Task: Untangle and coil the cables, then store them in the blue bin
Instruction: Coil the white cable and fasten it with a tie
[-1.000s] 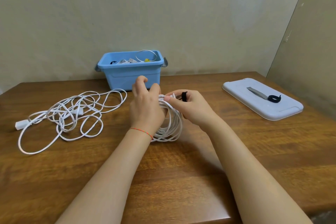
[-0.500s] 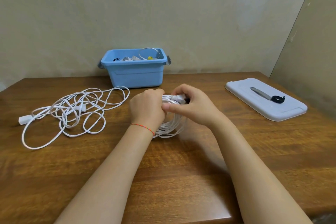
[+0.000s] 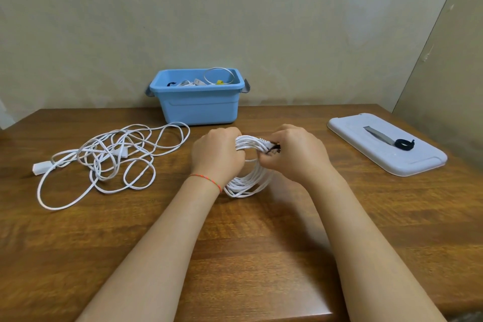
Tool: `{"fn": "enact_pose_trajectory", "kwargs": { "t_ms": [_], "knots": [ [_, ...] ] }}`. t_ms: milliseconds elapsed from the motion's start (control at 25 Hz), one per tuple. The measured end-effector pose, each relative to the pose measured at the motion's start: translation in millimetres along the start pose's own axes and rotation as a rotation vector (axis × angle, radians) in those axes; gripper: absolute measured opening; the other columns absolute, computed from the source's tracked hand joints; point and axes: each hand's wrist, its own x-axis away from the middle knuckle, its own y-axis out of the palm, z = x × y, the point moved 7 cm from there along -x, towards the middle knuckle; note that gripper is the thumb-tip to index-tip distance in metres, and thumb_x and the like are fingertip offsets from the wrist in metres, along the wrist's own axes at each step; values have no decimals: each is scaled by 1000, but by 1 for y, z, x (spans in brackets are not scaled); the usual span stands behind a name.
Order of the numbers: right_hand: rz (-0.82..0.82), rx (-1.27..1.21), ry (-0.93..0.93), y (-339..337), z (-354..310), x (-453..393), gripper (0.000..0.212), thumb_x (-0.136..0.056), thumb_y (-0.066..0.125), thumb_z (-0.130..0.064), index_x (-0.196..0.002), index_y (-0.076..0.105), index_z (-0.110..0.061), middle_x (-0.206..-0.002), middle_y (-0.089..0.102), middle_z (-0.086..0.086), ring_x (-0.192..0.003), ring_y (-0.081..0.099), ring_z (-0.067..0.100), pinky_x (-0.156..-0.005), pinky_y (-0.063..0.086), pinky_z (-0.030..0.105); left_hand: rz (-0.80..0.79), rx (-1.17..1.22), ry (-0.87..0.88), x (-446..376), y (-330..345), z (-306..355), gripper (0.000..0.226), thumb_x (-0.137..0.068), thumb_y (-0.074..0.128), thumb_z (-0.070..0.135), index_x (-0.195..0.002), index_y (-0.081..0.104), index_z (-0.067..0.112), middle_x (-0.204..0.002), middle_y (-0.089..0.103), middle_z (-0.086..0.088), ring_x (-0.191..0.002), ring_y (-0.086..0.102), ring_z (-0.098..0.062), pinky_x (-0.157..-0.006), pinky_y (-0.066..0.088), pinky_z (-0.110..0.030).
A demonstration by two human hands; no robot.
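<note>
- The left hand (image 3: 218, 158) holds the coil (image 3: 247, 165) upright on the table (image 3: 261, 256), its grip curled round the top strands.
- The right hand (image 3: 294, 153) pinches a dark strap (image 3: 275, 148) at the coil's top.
- Step in hand: likely binding 1 finished coil.
- Next: cinch the strap, then carry the coil to the bin (image 3: 198, 107) behind.
- A tangle (image 3: 112, 157) lies left, not yet coiled.

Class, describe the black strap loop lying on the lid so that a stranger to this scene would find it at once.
Start at the wooden table and go to its right side, where a pale lid lies flat. On the lid's right part sits the black strap loop, at the end of a grey strip. It is the only dark, ring-shaped thing there; the cables are all white.
</note>
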Motion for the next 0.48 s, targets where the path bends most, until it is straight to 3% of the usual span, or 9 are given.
{"fn": "enact_pose_trajectory", "kwargs": {
  "t_ms": [80, 200, 280, 360, 480],
  "knots": [
    [33, -6, -18, 2, -3, 1, 15, -80, 67, -43, -82, 58, -31, -87, 57, -8, -76, 55, 18, -55, 37, 28, -20, 36, 19, 1, 3, 4, 11, -88, 58, 27, -91, 68, 22, -87, 67, -1, -87, 61, -28, -62, 37, -30],
    [-36, -100, -5, 11, -2, 0, 26, -85, 59, -32, -65, 44, -26, -68, 52, -6, -65, 48, 18, -51, 29, 29, -84, 200, 9, -1, 6, 5, 24, -84, 66, 31, -65, 59, 18, -66, 58, 2, -73, 56, -23, -55, 31, -30],
    [-75, -166, 10, 15, 4, -2, 31, -86, 58, -28, -61, 40, -25, -60, 49, -6, -58, 43, 14, -50, 27, 29, -252, 467, -31, 0, 10, -2, 24, -80, 74, 25, -60, 64, 16, -61, 62, 2, -67, 58, -16, -59, 41, -28],
    [-91, -213, -11, 16, 6, -3, 33, -84, 60, -25, -59, 39, -25, -58, 47, -6, -55, 39, 11, -51, 29, 30, -518, 736, -41, 7, 15, -2, 16, -81, 77, 19, -71, 72, 8, -70, 70, -5, -70, 63, -13, -71, 50, -25],
    [-157, -183, -81, 22, -4, -1, 35, -83, 66, -25, -59, 41, -26, -58, 48, -6, -55, 40, 10, -52, 31, 30, -750, 832, 11, 17, 19, -2, 19, -84, 77, 21, -81, 72, 3, -75, 70, -12, -74, 65, -18, -79, 53, -29]
  ]
}}
